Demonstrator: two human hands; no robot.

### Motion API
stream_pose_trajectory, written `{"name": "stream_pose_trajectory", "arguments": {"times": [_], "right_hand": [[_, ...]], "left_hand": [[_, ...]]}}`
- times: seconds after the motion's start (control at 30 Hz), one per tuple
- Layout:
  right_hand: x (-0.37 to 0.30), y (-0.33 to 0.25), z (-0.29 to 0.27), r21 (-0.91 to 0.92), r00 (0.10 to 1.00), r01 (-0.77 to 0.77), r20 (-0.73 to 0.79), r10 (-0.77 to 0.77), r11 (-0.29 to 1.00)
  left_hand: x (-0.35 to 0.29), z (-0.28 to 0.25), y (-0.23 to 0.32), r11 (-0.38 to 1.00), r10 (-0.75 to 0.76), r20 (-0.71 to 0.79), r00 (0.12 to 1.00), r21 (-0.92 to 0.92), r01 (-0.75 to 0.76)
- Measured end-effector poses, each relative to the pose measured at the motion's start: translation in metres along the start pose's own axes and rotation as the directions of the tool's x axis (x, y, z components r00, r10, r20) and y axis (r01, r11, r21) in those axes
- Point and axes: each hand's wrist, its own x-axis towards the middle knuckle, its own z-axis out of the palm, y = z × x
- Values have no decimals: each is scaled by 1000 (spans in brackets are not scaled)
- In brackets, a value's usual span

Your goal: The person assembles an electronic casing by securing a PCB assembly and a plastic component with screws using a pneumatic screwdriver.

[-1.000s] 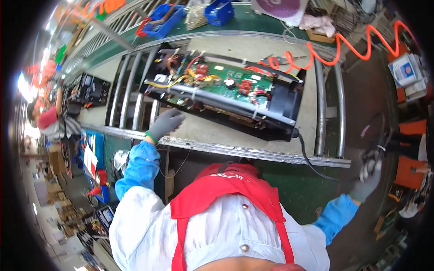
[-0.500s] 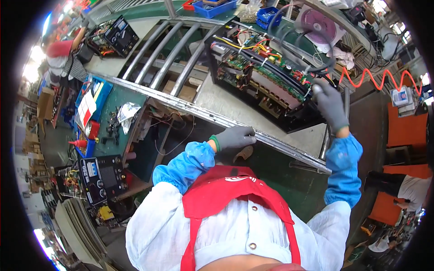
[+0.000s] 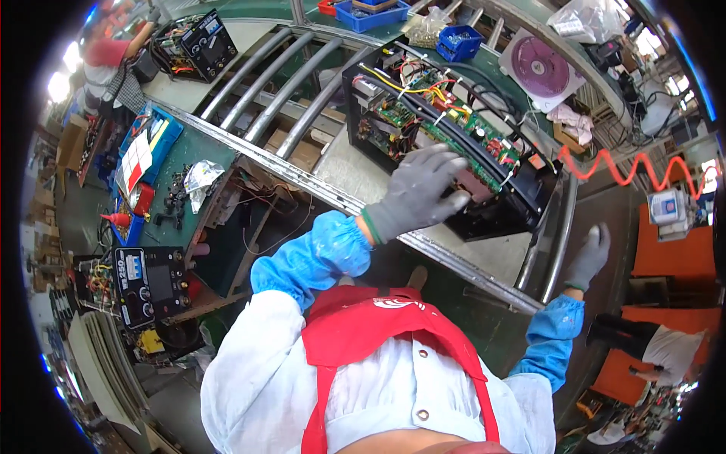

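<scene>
Grey knit gloves cover both hands, left hand and right hand. Blue oversleeves cover white sleeves. A red apron lies over the white buttoned shirt.

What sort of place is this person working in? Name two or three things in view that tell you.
Most likely an electronics assembly workshop. An open black machine case full of circuit boards and coloured wires sits on a roller conveyor, the gloved left hand rests on it, and blue parts bins stand behind.

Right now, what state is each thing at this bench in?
Black open-frame unit: cover off, circuit boards and wiring exposed, lying on the conveyor rails.
Left hand: gloved, fingers spread, resting on the unit's near side.
Right hand: gloved, open, empty, off the unit.
Orange coiled hose: hanging slack.
</scene>
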Motion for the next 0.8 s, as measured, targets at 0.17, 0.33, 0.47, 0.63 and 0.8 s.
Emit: {"name": "stream_pose_trajectory", "arguments": {"times": [0.17, 0.33, 0.47, 0.63, 0.8], "right_hand": [[-41, 55, 61, 357, 758, -595, 547, 355, 720], [-70, 24, 114, 525, 848, -457, 502, 172, 718], [-21, 64, 106, 339, 651, -545, 748, 131, 767], [62, 179, 154, 332, 627, -746, 643, 441, 577], [134, 215, 264, -227, 811, 402, 539, -230, 887]], "left_hand": [[65, 71, 18, 990, 110, -19, 994, 90, -108], [71, 114, 3, 964, 114, 121, 986, 226, -139], [85, 110, 1, 952, 190, 139, 972, 216, -216], [93, 106, 0, 945, 206, 222, 953, 208, -253], [93, 102, -2, 951, 171, 279, 945, 204, -232]]}}
